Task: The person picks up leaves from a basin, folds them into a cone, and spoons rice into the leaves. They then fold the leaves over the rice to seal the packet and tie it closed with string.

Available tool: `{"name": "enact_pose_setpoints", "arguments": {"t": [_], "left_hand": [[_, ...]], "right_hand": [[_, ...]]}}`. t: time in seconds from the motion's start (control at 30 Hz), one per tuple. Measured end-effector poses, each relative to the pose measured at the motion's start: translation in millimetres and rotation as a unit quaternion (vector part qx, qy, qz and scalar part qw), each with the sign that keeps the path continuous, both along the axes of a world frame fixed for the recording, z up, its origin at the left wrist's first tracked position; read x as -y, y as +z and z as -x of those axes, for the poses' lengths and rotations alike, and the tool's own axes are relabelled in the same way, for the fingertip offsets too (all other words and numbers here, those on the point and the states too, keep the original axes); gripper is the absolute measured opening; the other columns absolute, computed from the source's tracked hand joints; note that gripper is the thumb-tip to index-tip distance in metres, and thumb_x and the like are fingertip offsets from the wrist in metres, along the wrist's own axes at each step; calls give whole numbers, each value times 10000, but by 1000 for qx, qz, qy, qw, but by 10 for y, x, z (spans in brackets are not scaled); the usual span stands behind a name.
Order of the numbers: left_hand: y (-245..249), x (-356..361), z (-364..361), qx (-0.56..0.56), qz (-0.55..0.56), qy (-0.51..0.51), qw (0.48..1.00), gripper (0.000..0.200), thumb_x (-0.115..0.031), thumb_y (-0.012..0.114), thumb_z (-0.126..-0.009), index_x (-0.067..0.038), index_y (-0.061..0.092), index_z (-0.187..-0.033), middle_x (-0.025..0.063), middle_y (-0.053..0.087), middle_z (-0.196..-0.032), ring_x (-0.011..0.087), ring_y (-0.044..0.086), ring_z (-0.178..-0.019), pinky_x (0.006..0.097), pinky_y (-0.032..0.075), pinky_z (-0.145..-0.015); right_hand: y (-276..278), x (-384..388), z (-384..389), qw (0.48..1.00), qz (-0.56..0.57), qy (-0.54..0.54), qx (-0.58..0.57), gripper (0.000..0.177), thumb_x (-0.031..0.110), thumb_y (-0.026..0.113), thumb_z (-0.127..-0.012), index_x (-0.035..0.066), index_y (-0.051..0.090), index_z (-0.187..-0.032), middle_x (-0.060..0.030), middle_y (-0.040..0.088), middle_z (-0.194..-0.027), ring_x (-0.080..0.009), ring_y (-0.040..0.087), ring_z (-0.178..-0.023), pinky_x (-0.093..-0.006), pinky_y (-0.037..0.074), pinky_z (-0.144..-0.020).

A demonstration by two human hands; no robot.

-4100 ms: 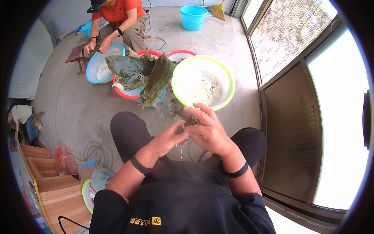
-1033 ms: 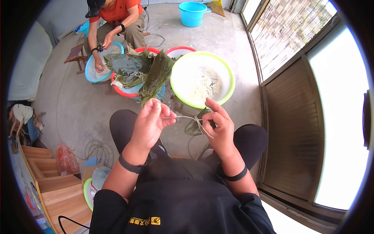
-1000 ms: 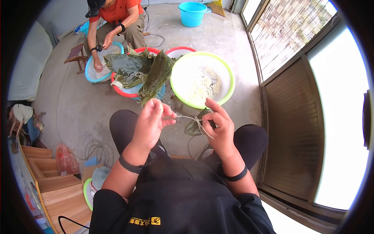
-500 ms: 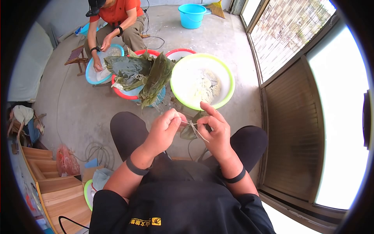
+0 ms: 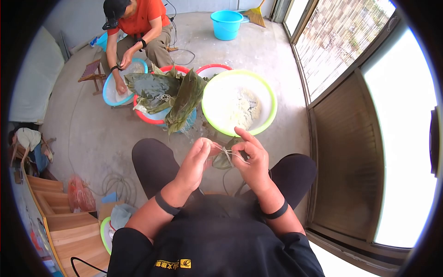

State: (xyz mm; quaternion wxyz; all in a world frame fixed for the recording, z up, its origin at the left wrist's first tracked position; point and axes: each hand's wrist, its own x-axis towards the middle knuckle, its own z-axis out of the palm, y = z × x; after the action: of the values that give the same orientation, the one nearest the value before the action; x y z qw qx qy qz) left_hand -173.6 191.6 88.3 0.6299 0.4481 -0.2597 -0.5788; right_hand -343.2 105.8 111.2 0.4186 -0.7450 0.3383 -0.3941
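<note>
Between my knees, a thin white string (image 5: pixel 225 150) is looped and crossed around a leaf-wrapped bundle (image 5: pixel 222 161). My left hand (image 5: pixel 196 161) pinches the string from the left, thumb pressed against the fingers. My right hand (image 5: pixel 252 159) grips it from the right with thumb and bent fingers, the index finger raised. The green bundle hangs below and behind the string, partly covered by my hands. Just beyond stands a white basin with a lime rim (image 5: pixel 272 108), holding pale grains (image 5: pixel 245 111). Long green leaves (image 5: pixel 187 99) lie over a red-rimmed basin (image 5: pixel 148 119) to its left.
A person in an orange shirt (image 5: pixel 147 21) bends over a blue-rimmed basin (image 5: pixel 107 94), hands inside it. Another red-rimmed basin (image 5: pixel 214 66) is behind the leaves. A blue bucket (image 5: pixel 226 25) and broom (image 5: pixel 256 16) stand farther back. Wooden drawers (image 5: pixel 69 226) are at lower left, a sliding door (image 5: pixel 346 152) at right.
My hands stay on the string; its loose end, which pointed down to the right, now lies closer to my right fingers. The view has tilted slightly. The other person's head leans lower into view.
</note>
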Motion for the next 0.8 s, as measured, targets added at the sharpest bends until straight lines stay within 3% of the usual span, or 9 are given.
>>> {"name": "enact_pose_setpoints", "arguments": {"t": [0.1,0.23,0.33,0.43,0.63,0.73,0.8], "left_hand": [[97,-37,8,-33,-87,-56,994,287,-306,564,-1047,-84,551,-1228,38,552,-1223,136,543,-1153,380,492,-983],[77,-32,27,-16,-76,-66,995,326,-253,611,-1019,-55,555,-1272,25,582,-1165,130,562,-1127,352,498,-981],[3,-12,-15,9,-70,-36,997,313,-207,642,-999,-39,581,-1256,12,610,-1135,99,570,-1066,298,485,-937],[7,-6,-19,41,-45,-19,998,308,-156,671,-978,-23,609,-1249,9,636,-1126,65,562,-1008,242,463,-880],[-10,9,39,109,-30,-28,993,289,-65,676,-958,21,631,-1230,29,657,-1120,79,595,-995,244,485,-882],[-44,13,47,157,-27,-33,987,290,-44,667,-957,30,630,-1235,34,666,-1106,77,599,-980,244,488,-872],[-62,16,27,175,-28,-46,983,290,-42,662,-959,36,628,-1237,36,668,-1104,77,601,-982,243,491,-872]], "right_hand": [[-91,7,3,1000,-3,-12,5,123,-38,727,-784,21,682,-883,-171,620,-1359,-231,681,-1034,-315,550,-810],[-208,27,22,1000,23,-1,13,222,-44,723,-801,27,666,-1004,-168,613,-1361,-268,630,-1200,-341,550,-893],[-173,-20,-5,983,-95,19,155,331,3,700,-852,11,606,-1170,-161,615,-1347,-255,600,-1237,-356,540,-931],[-296,57,101,978,-118,31,168,404,74,669,-910,-5,533,-1283,-159,631,-1300,-233,599,-1213,-363,538,-939],[-284,95,149,991,-122,43,16,385,170,733,-915,5,587,-1231,-82,662,-1065,-141,596,-939,-290,513,-746],[-238,87,134,971,-229,66,12,360,201,762,-902,1,621,-1165,-13,637,-988,-87,563,-884,-255,467,-749],[-342,100,130,972,-227,63,9,342,171,766,-900,4,616,-1158,5,638,-910,-63,548,-805,-246,471,-709]]}}
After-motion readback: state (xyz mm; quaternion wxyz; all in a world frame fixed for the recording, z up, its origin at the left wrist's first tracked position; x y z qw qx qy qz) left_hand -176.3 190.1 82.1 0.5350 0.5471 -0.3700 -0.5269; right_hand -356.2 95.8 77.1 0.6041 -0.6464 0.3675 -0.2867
